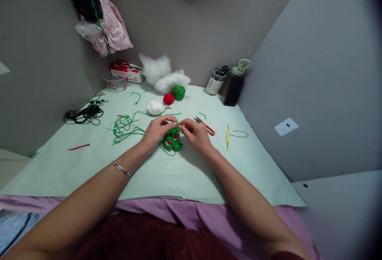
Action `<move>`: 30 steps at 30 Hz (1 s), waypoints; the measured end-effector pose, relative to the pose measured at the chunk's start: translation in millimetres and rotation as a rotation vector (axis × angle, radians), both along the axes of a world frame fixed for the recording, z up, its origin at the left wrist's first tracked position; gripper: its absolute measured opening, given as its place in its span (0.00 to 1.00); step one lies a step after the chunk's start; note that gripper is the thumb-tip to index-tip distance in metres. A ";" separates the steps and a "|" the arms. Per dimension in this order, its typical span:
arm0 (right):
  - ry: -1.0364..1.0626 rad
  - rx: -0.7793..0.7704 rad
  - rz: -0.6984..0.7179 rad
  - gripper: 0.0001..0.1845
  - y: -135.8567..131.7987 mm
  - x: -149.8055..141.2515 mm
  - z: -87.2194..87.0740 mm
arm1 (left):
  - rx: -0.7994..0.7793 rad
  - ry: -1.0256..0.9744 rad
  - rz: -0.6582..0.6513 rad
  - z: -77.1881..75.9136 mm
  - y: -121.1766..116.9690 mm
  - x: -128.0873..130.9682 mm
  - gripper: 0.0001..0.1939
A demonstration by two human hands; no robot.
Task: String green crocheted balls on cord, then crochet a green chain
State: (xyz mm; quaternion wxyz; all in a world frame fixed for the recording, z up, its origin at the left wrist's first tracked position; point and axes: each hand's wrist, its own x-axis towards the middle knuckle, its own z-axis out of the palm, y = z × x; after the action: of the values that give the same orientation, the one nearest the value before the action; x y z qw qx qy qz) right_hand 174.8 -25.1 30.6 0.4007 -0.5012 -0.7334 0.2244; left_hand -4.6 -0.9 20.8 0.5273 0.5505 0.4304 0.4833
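While the left hand (157, 131) pinches the top of the green crocheted piece (172, 142), probably to steady it, the right hand (197, 135) has a narrow grip at its edge; what those fingertips hold is too small to tell. The piece lies between both hands, over the pale tabletop (191, 172). Thread snips (209, 129) and a crochet hook (227, 136) lie rightward, seemingly within reach; white stuffing (156, 70) sits against the grey wall (193, 33).
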 end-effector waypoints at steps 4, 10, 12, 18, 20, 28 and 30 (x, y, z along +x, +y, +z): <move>-0.057 0.047 -0.017 0.11 -2.3 -2.0 -1.5 | -0.046 -0.084 -0.014 0.1 -0.5 0.0 0.17; -0.069 0.083 -0.050 0.11 -1.8 -1.6 -0.8 | -0.093 -0.109 -0.014 4.2 -2.7 0.1 0.17; -0.076 0.088 -0.050 0.10 -2.0 -1.8 -0.8 | -0.099 -0.115 -0.016 4.5 -2.6 0.4 0.17; -0.121 0.109 -0.042 0.10 -4.4 -3.0 -0.5 | -0.143 -0.157 -0.044 5.9 -2.4 0.3 0.15; -0.164 0.140 -0.040 0.10 -4.7 -3.8 -0.5 | -0.162 -0.167 -0.057 7.6 -3.4 0.4 0.14; -0.384 0.257 -0.120 0.13 -1.1 -3.2 -6.0 | -0.184 -0.179 -0.065 11.6 -7.4 2.5 0.09; -0.368 0.262 -0.127 0.12 -0.3 -1.2 -6.7 | -0.185 -0.177 -0.050 10.9 -6.7 2.2 0.08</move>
State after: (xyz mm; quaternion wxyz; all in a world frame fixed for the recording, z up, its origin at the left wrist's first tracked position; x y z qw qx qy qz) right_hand 173.6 -25.4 24.0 0.3354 -0.5226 -0.7838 0.0063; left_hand -2.4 -7.7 31.7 0.6236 0.4652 0.4112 0.4749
